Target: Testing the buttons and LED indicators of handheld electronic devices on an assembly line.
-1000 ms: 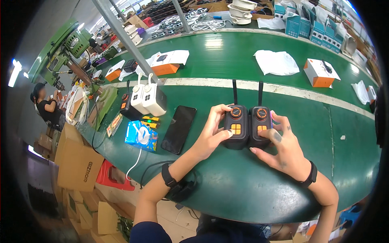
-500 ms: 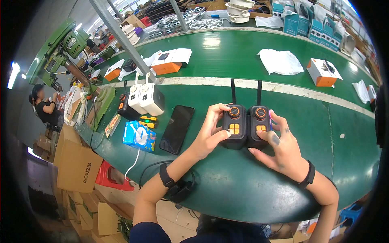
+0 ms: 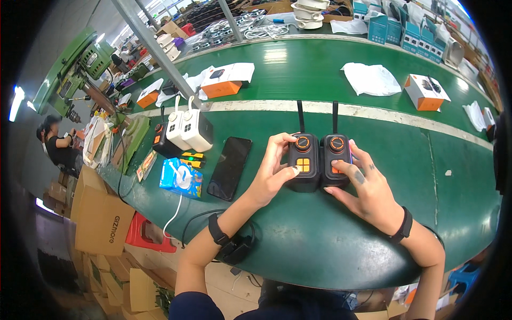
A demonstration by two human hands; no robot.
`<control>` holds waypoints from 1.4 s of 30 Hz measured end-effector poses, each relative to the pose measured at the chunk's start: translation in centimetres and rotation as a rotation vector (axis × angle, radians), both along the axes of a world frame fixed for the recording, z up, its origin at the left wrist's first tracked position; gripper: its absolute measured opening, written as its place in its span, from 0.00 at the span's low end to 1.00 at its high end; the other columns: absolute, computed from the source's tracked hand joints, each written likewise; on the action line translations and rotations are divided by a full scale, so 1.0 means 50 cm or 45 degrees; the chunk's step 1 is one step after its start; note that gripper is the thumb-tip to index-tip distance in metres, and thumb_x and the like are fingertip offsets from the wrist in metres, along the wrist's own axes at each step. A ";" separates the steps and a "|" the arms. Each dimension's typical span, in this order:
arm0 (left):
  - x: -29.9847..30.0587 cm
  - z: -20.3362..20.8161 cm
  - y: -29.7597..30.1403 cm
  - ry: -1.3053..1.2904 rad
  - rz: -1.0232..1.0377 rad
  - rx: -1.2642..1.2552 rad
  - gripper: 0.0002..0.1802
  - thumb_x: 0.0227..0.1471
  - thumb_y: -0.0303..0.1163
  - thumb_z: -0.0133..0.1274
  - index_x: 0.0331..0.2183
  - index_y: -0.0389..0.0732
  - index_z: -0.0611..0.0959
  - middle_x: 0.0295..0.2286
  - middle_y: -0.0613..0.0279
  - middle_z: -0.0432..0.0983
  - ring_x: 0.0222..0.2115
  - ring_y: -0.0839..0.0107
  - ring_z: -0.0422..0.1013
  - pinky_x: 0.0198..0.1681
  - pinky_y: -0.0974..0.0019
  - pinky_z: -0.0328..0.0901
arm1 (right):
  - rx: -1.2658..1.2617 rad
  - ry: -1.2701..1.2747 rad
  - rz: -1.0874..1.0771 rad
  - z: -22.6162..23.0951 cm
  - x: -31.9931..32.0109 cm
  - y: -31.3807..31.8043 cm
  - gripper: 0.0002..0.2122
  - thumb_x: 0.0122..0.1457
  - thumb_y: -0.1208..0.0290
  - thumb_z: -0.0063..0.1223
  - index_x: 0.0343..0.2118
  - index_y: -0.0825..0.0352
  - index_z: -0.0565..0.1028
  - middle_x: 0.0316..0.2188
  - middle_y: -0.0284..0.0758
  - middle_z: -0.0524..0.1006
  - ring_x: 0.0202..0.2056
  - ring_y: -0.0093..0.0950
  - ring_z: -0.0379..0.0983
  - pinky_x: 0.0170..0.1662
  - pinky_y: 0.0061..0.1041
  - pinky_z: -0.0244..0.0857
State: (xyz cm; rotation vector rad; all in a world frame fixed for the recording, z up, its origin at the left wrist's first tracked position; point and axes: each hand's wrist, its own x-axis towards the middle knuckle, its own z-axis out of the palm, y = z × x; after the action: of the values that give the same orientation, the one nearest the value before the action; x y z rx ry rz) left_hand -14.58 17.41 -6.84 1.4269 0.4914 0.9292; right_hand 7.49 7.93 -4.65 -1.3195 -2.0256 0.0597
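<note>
Two small black box-shaped portable speakers stand side by side on the green worktable (image 3: 298, 234), each with an orange-ringed knob, orange buttons and a black strap pointing away from me. My left hand (image 3: 274, 170) is closed around the left speaker (image 3: 305, 178), thumb at its yellow-orange buttons and fingers at its far left edge. Around the right speaker (image 3: 335, 178) my right hand (image 3: 368, 184) is curled, a fingertip on its buttons and the thumb by its near edge. That fingertip covers part of the buttons.
Left of my hands lie a black phone (image 3: 229, 169), a blue box (image 3: 181, 178) and a yellow-black gadget (image 3: 192, 159). White speakers (image 3: 197, 130) and a black one (image 3: 162, 140) stand behind. White-orange boxes (image 3: 426, 93) sit on the green conveyor (image 3: 298, 58). A metal post (image 3: 157, 50) rises at left.
My right fingertip has shifted slightly farther up over the right speaker's buttons. My left hand keeps its hold. The whole view has moved a little.
</note>
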 end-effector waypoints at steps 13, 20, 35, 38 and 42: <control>0.000 -0.003 0.001 -0.001 -0.002 0.000 0.31 0.45 0.21 0.48 0.52 0.44 0.61 0.53 0.55 0.56 0.57 0.65 0.54 0.58 0.61 0.55 | 0.073 -0.027 0.003 -0.001 0.005 0.002 0.20 0.48 0.65 0.67 0.40 0.68 0.71 0.54 0.59 0.64 0.49 0.50 0.71 0.46 0.35 0.72; 0.000 0.002 0.000 0.003 -0.004 0.012 0.30 0.46 0.21 0.47 0.52 0.43 0.60 0.54 0.55 0.56 0.57 0.65 0.53 0.58 0.61 0.55 | 0.061 -0.064 0.012 -0.006 0.005 0.002 0.17 0.48 0.66 0.66 0.37 0.68 0.72 0.54 0.61 0.63 0.45 0.51 0.74 0.40 0.35 0.74; 0.012 -0.006 -0.013 -0.020 0.101 -0.050 0.21 0.54 0.24 0.46 0.49 0.42 0.62 0.48 0.58 0.60 0.52 0.71 0.58 0.57 0.66 0.54 | 0.015 0.017 0.010 -0.014 -0.001 0.006 0.26 0.46 0.67 0.67 0.47 0.64 0.66 0.55 0.56 0.61 0.49 0.51 0.70 0.45 0.37 0.72; 0.019 -0.002 -0.018 -0.007 0.104 0.027 0.20 0.55 0.23 0.43 0.50 0.41 0.62 0.47 0.59 0.60 0.50 0.72 0.58 0.56 0.67 0.55 | 0.005 0.021 0.014 -0.013 -0.002 0.006 0.27 0.46 0.68 0.67 0.48 0.64 0.66 0.55 0.55 0.61 0.48 0.50 0.70 0.45 0.37 0.72; 0.026 0.002 -0.027 0.071 0.154 0.091 0.22 0.54 0.22 0.41 0.51 0.41 0.61 0.48 0.57 0.59 0.53 0.71 0.57 0.58 0.66 0.52 | 0.012 0.025 0.018 -0.012 -0.003 0.007 0.27 0.46 0.68 0.67 0.48 0.64 0.66 0.55 0.55 0.61 0.47 0.50 0.71 0.45 0.37 0.72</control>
State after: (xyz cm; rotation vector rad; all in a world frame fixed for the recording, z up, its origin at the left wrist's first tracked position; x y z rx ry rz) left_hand -13.26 16.03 -6.75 1.5037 0.5966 1.0146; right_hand 7.35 8.27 -5.26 -1.2942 -2.0167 0.0693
